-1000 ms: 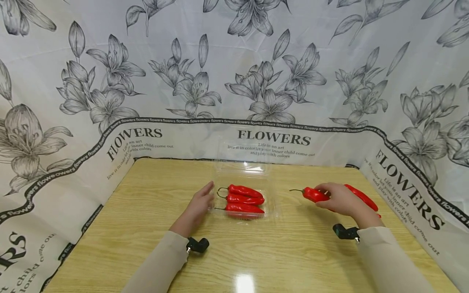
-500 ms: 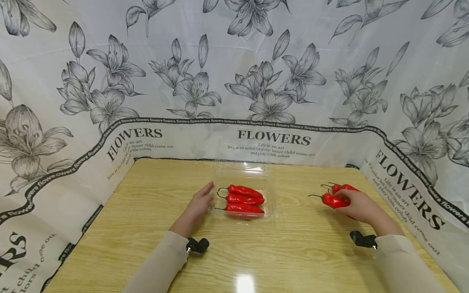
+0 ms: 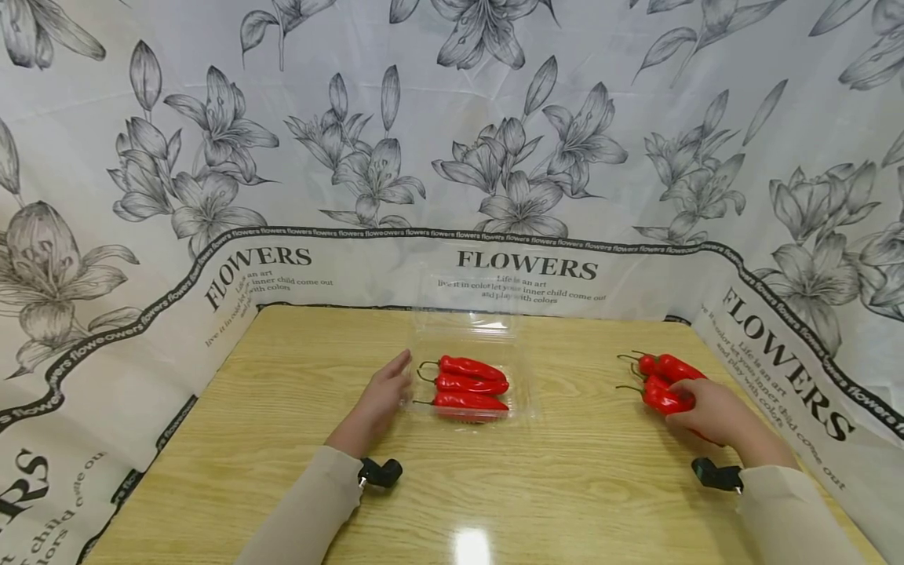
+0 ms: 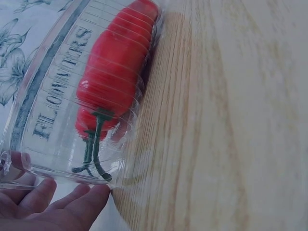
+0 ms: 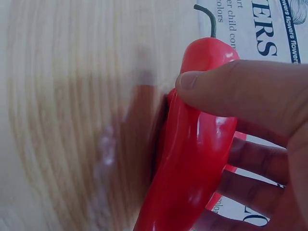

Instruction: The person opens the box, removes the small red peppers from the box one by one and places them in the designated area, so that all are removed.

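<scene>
Glossy red tapered pepper (image 5: 192,154) | right hand (image 3: 716,410) pinches thick end | likely light, firm, slick, best held there | left hand (image 3: 384,395) straight, touching clear plastic box (image 3: 487,323)

Head view is looking forward and down over the table (image 3: 551,486); left-wrist view is facing the clear box (image 4: 57,156), close; right-wrist view is facing the held pepper (image 5: 190,159), close; head view is sharing both.

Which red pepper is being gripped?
The frontmost pepper on the right: the right hand grips it near the stem; other peppers sit behind it, three more in the clear box.
</scene>
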Demonstrator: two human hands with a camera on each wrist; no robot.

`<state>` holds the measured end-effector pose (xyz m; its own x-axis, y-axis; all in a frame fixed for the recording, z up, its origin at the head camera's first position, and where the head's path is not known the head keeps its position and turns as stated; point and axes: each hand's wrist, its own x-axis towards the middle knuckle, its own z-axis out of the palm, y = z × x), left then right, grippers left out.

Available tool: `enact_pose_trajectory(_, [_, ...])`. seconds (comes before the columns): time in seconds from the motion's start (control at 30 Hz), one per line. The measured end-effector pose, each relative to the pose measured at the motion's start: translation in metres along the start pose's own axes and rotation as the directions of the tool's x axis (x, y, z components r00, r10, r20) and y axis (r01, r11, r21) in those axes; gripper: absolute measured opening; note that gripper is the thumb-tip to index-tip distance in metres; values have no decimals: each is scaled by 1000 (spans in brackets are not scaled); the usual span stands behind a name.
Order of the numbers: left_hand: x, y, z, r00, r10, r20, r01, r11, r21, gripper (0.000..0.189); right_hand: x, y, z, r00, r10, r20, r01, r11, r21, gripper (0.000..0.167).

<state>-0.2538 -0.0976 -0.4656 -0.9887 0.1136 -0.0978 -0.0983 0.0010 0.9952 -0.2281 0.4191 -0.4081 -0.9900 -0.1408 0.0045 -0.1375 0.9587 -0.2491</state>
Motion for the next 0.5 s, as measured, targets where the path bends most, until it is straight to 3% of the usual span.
enact_pose_trajectory(0.5, [-1, -1, 1, 1000, -2, -6, 2, 1000, -3, 56, -5, 12, 6, 1000, 19, 8, -19, 1000, -12, 49])
